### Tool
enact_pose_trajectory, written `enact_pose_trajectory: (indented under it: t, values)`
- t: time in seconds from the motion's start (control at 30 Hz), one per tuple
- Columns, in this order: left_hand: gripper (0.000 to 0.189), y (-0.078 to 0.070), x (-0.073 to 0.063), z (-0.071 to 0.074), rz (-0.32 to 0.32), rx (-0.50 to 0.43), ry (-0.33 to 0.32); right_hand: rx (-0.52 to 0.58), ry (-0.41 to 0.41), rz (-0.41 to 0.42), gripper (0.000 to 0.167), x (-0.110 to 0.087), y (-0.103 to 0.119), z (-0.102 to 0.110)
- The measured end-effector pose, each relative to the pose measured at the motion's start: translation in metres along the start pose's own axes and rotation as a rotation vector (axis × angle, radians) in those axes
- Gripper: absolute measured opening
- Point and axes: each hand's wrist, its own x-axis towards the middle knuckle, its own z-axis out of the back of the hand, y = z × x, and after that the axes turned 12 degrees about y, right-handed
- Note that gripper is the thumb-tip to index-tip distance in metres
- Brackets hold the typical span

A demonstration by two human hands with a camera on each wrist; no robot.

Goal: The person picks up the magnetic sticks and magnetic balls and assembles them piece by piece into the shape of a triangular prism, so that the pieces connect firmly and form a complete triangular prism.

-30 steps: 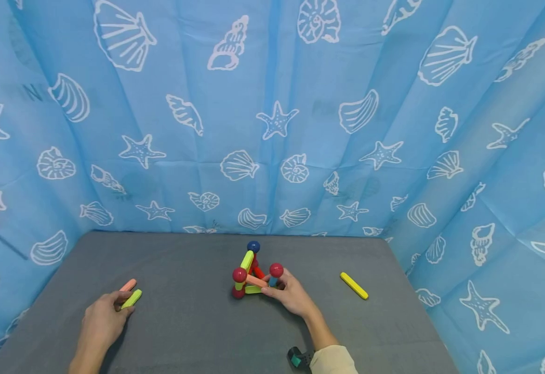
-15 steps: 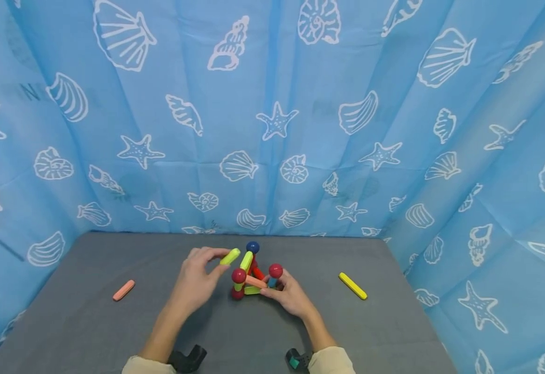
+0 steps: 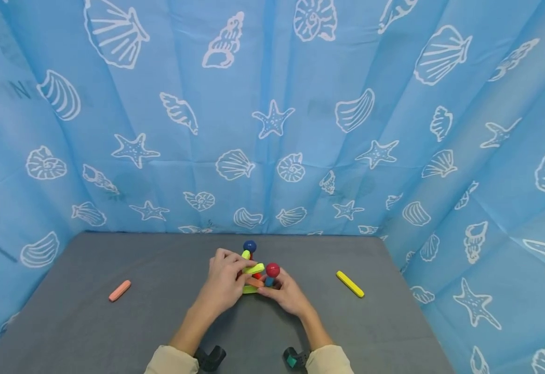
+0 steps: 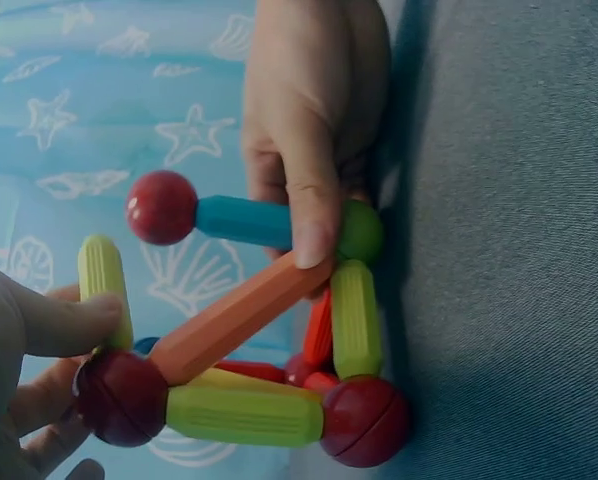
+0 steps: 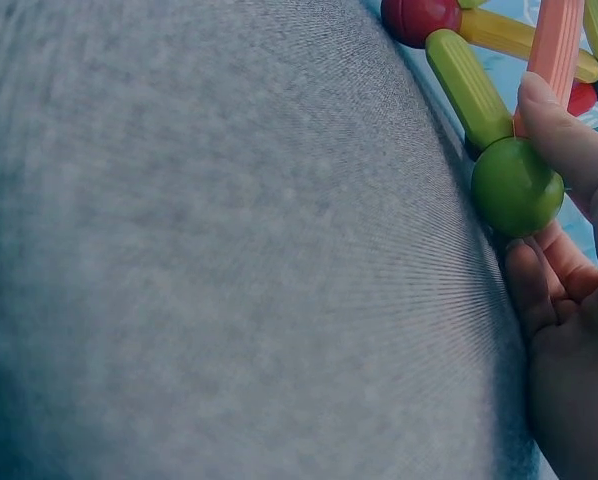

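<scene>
A frame of magnetic building sticks and balls stands mid-table, with a blue ball (image 3: pixel 250 246) at its back. My right hand (image 3: pixel 291 296) steadies its right corner, fingers around the green ball (image 5: pixel 517 187), thumb on the orange stick (image 4: pixel 239 320). From that corner a blue stick (image 4: pixel 244 220) rises, capped by a red ball (image 4: pixel 162 207). Pinched between thumb and fingers of my left hand (image 3: pixel 224 280) is a yellow-green stick (image 4: pixel 104 290). Its lower end is right at the frame's upper left red ball (image 4: pixel 124 395), which the left hand hides in the head view.
On the grey table (image 3: pixel 160 322), a loose orange stick (image 3: pixel 120 291) lies to the left and a yellow stick (image 3: pixel 349 284) to the right. A blue shell-print curtain (image 3: pixel 272 197) hangs behind the table and along its sides.
My left hand has carried the yellow-green stick from the table's left side to the frame, leaving the loose orange stick behind. The right hand keeps its hold on the frame's corner.
</scene>
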Motion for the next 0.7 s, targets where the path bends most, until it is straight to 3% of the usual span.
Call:
enact_pose_trajectory:
  t: [0.27,0.57,0.7]
  values:
    - [0.028,-0.004,0.002,-0.003,-0.051,0.151,-0.008,0.011,0.007,0.014,0.022,0.0,0.0,0.0]
    - [0.027,-0.005,0.001,-0.005,-0.051,0.164,0.009,-0.066,0.019,0.035,0.025,-0.001,0.005,0.0]
    - [0.029,-0.003,0.0,-0.007,-0.058,0.168,-0.012,-0.112,0.037,0.042,0.029,-0.003,0.012,0.002]
